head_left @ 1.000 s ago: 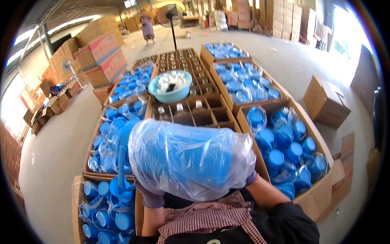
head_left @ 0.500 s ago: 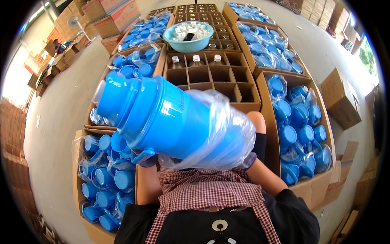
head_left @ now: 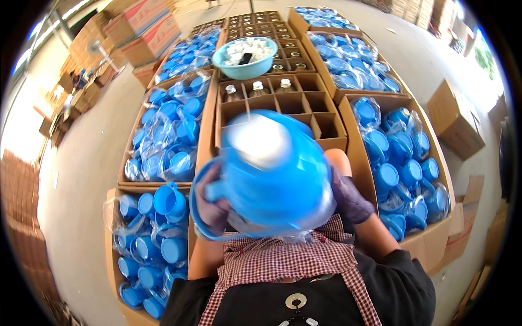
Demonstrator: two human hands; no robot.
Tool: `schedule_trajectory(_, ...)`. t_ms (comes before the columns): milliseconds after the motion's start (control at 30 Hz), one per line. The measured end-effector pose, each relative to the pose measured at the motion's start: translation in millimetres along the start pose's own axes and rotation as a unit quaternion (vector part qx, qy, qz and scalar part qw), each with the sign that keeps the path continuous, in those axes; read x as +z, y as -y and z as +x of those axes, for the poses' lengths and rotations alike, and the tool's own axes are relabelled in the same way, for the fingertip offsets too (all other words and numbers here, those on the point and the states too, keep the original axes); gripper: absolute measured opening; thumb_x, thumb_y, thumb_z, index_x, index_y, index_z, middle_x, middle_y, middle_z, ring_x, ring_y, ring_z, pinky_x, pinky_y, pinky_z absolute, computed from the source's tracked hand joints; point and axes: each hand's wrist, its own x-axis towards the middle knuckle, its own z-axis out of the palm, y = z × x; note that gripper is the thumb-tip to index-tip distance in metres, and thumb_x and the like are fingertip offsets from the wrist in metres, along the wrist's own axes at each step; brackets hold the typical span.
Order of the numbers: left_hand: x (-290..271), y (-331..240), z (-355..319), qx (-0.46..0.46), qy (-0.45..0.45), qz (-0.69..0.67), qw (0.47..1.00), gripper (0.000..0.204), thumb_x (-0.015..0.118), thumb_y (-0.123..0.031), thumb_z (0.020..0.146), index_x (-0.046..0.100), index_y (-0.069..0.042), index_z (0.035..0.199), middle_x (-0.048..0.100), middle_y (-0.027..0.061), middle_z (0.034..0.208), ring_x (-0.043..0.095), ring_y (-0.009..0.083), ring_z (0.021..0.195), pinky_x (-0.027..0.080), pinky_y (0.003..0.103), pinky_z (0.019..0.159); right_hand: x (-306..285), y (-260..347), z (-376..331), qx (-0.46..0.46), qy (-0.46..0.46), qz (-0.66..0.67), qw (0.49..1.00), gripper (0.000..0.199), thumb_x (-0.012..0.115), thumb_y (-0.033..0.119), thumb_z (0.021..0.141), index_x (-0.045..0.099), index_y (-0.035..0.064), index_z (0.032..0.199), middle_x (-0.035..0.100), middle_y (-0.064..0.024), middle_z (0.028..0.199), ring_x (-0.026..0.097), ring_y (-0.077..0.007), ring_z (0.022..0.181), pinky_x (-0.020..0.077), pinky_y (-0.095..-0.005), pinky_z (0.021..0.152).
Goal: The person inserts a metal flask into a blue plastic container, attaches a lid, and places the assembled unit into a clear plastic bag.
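Observation:
In front of my lap is a large blue thermos flask [head_left: 283, 174], blurred by motion, its white stopper [head_left: 258, 142] facing up toward me. Clear plastic wrap bunches around its lower body. My left hand [head_left: 213, 198], in a dark purple glove, is closed on the flask's left side, with the blue carrying handle [head_left: 197, 214] looping around it. On the other side my right hand [head_left: 352, 200], gloved alike, grips the flask's body; its fingertips are partly hidden behind it.
A divided carton [head_left: 296, 104] ahead holds three white-capped bottles in its far row. Beyond it sits a light blue basin [head_left: 244, 70] of white stoppers with a black object. Cartons of wrapped blue flask parts flank me, left [head_left: 112, 239] and right [head_left: 359, 157]. An open blue cup [head_left: 169, 204] lies at left.
The flask has swung from lying sideways toward the left to standing with its stopper toward me. Both gloved hands have come into fuller view at its sides.

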Motion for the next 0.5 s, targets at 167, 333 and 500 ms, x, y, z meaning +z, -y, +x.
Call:
schedule_trajectory(167, 49.1, -18.7, 29.5, 0.183, 0.313, 0.351, 0.863, 0.095, 0.068, -0.073, 0.085, 0.056, 0.002, 0.141, 0.062, 0.0216, 0.127, 0.061, 0.0393, 0.114, 0.045, 0.049, 0.104, -44.1, 71.2, -25.9, 0.086, 0.169, 0.350, 0.917, 0.098, 0.045, 0.082, 0.091, 0.047, 0.0035, 0.149, 0.058, -0.0236, 0.143, 0.060, -0.0416, 0.130, 0.0528, -0.0571, 0.105)
schedule_trajectory(333, 54.4, 23.3, 32.0, -0.008, 0.269, 0.378, 0.886, 0.085, 0.056, -0.069, 0.095, 0.054, 0.000, 0.144, 0.058, 0.0275, 0.132, 0.058, 0.0443, 0.120, 0.045, 0.051, 0.104, -92.4, 116.3, -73.0, -0.037, 0.165, 0.044, 0.985, 0.110, 0.052, 0.091, 0.078, 0.048, 0.0085, 0.150, 0.044, -0.0219, 0.156, 0.042, -0.0409, 0.146, 0.0324, -0.0580, 0.120)
schedule_trajectory(500, 126.9, 19.6, 80.0, 0.012, 0.388, 0.421, 0.820, 0.045, 0.072, -0.032, 0.092, 0.068, -0.007, 0.130, 0.069, 0.0193, 0.108, 0.069, 0.0361, 0.096, 0.054, 0.041, 0.084, -136.8, 112.3, -145.7, 0.128, 0.005, -0.118, 0.985, 0.102, 0.092, 0.056, 0.068, 0.047, 0.0063, 0.144, 0.056, -0.0136, 0.135, 0.057, -0.0266, 0.125, 0.0461, -0.0419, 0.108)
